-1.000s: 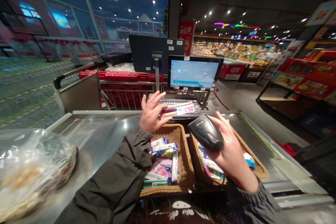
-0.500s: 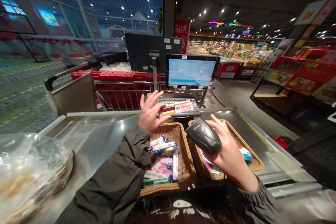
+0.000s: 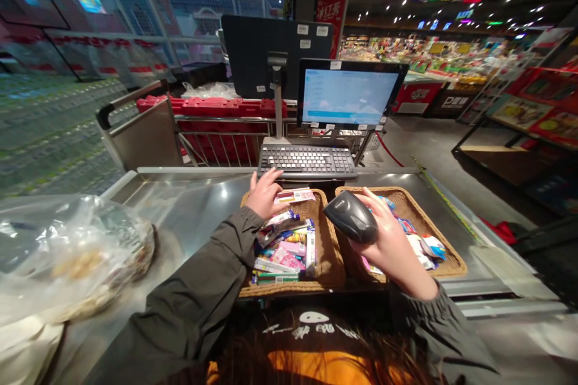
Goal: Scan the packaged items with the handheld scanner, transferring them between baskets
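- Left hand and pink packet have dropped from before the keyboard to the left wicker basket's far end.
- Its fingers are loosely spread; whether they grip the packet, I cannot tell.
- Right hand stays wrapped around the black barcode scanner, partly hiding the right wicker basket.
- Plastic bag is cut off at left.
- 2 monitors: 1 shows its back, 1 unreadable text.

Black scanner, pink packet (partly white)
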